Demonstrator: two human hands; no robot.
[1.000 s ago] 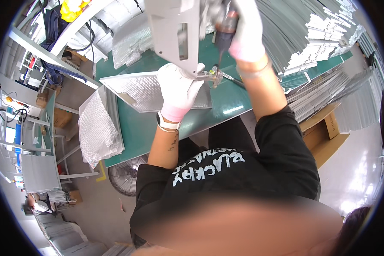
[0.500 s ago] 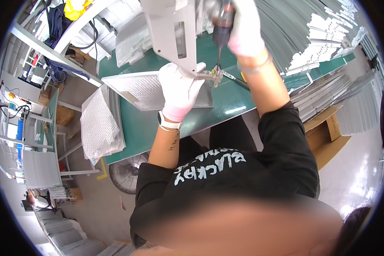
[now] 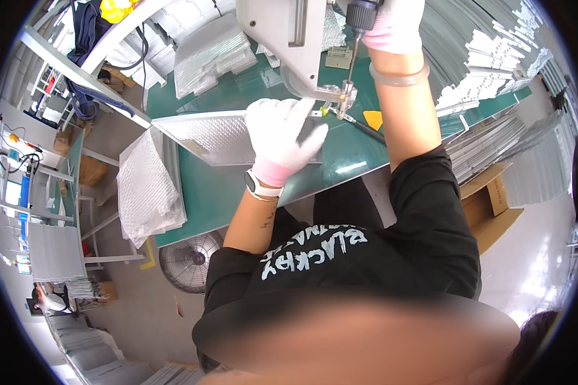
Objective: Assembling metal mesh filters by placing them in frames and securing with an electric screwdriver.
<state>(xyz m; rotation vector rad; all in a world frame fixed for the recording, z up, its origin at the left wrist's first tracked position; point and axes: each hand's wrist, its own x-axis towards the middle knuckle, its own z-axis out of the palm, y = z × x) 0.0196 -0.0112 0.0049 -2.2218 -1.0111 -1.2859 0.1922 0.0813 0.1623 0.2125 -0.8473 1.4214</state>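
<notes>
My left hand [image 3: 281, 131], in a white glove with a pink cuff, closes on the upper edge of a white-framed panel [image 3: 219, 138] with silver mesh. Its thumb lies apart from the fingers, and the panel's right end is partly hidden behind the hand. My right hand [image 3: 395, 27], gloved likewise, grips a power screwdriver [image 3: 361, 15], its upper part cut off by the picture's edge. The long bit points down into a clear guide piece [image 3: 347, 99] at the tip of a light-grey machine arm [image 3: 286, 42]. A yellow-green bit [image 3: 325, 110] shows beside the guide.
Bubble-wrapped packs lie on the green table [image 3: 205, 212]: one stack [image 3: 215, 54] farther back, another [image 3: 146, 189] at its left edge. Grey-white strips [image 3: 475, 58] pile up at the right. A yellow piece [image 3: 373, 119] lies near a dark tool [image 3: 366, 130]. An open carton [image 3: 494, 202] stands lower right.
The screwdriver and my right hand have come lower and to the right. My left hand has shifted right and down, its thumb now spread. The machine arm appears farther right and higher.
</notes>
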